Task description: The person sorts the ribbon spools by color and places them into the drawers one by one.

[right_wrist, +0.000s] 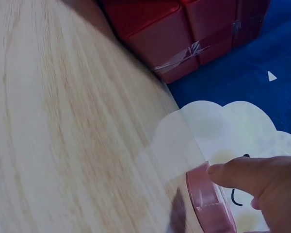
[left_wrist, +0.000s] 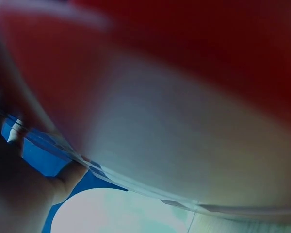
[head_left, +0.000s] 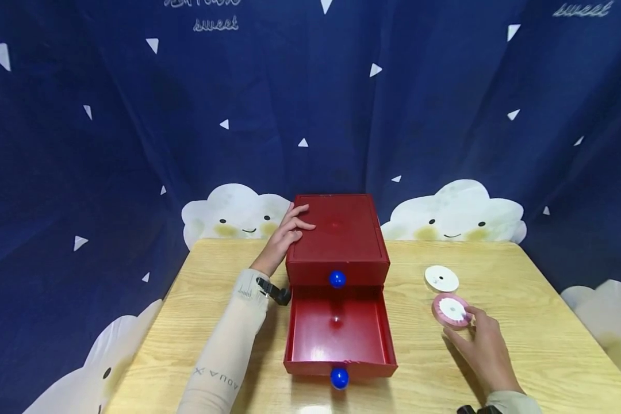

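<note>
A red two-drawer cabinet (head_left: 336, 230) stands on the table, its lower drawer (head_left: 341, 345) pulled out with nothing inside. My left hand (head_left: 286, 238) rests on the cabinet's top left edge, fingers spread over the top. In the left wrist view the red side fills much of the picture, blurred. Right of the cabinet, my right hand (head_left: 483, 345) pinches a pink ribbon spool (head_left: 451, 311) with a white centre, thumb at its near edge and index finger on its right side. The right wrist view shows a fingertip (right_wrist: 217, 174) against the spool's rim.
A white disc (head_left: 441, 279) with a small hole lies just behind the spool. Blue ball knobs stick out from the upper drawer front (head_left: 310, 273) and the lower one. A dark blue curtain (head_left: 336, 103) with white clouds hangs behind the wooden table (head_left: 217, 264).
</note>
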Tool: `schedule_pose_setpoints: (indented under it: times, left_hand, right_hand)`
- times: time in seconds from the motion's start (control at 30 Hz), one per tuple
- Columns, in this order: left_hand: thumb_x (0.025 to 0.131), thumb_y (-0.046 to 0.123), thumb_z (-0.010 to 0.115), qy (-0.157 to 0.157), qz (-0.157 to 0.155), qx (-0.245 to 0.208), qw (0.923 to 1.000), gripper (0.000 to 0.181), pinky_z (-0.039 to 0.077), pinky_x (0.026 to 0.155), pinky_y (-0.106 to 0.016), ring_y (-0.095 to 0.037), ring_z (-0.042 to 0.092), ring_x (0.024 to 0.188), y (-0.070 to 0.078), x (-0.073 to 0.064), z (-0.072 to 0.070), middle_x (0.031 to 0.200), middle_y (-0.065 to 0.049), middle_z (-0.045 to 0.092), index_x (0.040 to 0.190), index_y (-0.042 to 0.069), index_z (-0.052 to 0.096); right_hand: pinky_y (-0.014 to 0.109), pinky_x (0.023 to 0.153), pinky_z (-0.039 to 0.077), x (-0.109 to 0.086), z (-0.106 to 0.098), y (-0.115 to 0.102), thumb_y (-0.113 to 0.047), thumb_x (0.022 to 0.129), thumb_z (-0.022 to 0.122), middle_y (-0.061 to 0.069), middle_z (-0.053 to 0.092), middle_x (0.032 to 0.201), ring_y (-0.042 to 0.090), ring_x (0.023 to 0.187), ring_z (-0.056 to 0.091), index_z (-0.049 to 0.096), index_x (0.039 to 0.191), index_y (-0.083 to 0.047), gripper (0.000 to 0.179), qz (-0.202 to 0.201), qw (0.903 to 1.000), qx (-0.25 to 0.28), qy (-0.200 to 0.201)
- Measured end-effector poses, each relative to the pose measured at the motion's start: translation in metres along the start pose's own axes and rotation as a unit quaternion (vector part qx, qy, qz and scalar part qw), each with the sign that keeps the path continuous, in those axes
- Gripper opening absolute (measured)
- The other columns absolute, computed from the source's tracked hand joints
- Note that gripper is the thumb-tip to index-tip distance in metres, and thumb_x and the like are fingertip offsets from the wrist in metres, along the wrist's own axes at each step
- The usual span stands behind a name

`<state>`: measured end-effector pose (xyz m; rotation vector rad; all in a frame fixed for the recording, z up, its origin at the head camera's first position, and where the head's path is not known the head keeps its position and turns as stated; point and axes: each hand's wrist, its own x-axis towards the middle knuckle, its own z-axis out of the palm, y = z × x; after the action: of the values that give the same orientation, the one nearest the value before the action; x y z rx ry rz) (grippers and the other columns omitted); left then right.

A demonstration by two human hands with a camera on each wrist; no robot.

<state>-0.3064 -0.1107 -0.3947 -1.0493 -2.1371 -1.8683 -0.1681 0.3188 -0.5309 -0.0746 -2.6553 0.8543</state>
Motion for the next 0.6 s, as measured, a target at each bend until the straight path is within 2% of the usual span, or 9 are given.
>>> schedule_pose_setpoints:
  times: [0.17, 0.4, 0.53, 0.6]
  left_hand:
    - [0.092, -0.001, 0.040, -0.004, -0.005, -0.006, 1.0000, 0.032, 0.004, 0.115, -0.054, -0.033, -0.007, 0.147, 0.000, 0.000, 0.000, 0.153, -0.020, 0.026, 0.113, -0.012, 0.061]
    - [0.091, 0.000, 0.040, 0.001, 0.002, -0.001, 1.0000, 0.031, 0.004, 0.116, -0.053, -0.032, -0.005, 0.147, -0.001, 0.002, 0.000, 0.153, -0.022, 0.026, 0.112, -0.012, 0.060]
    - [0.091, -0.002, 0.040, 0.002, 0.003, -0.006, 1.0000, 0.031, 0.002, 0.115, -0.054, -0.033, -0.006, 0.147, -0.002, 0.002, 0.000, 0.152, -0.023, 0.026, 0.111, -0.014, 0.060]
    - [0.091, 0.000, 0.041, 0.004, 0.004, -0.010, 0.9999, 0.031, 0.002, 0.116, -0.052, -0.029, -0.006, 0.147, -0.010, 0.003, -0.002, 0.153, -0.019, 0.027, 0.112, -0.011, 0.062]
  right_hand:
    - [0.062, 0.088, 0.037, 0.007, 0.002, 0.003, -0.026, 0.074, 0.082, 0.038, 0.049, 0.117, 0.050, 0.108, 0.047, 0.045, 0.127, 0.014, 0.076, 0.017, 0.9994, -0.010, -0.027]
    - [0.062, 0.084, 0.039, 0.018, 0.010, 0.004, -0.028, 0.073, 0.083, 0.036, 0.049, 0.114, 0.049, 0.102, 0.048, 0.044, 0.128, 0.011, 0.078, 0.011, 0.9994, -0.028, -0.018]
    - [0.063, 0.081, 0.039, 0.023, 0.012, 0.004, -0.034, 0.073, 0.082, 0.036, 0.047, 0.117, 0.050, 0.104, 0.046, 0.043, 0.132, 0.007, 0.082, 0.034, 0.9980, -0.041, -0.033]
    - [0.063, 0.080, 0.040, 0.024, 0.014, 0.003, -0.037, 0.073, 0.082, 0.036, 0.044, 0.120, 0.051, 0.105, 0.043, 0.041, 0.135, 0.004, 0.085, 0.051, 0.9967, -0.048, -0.041]
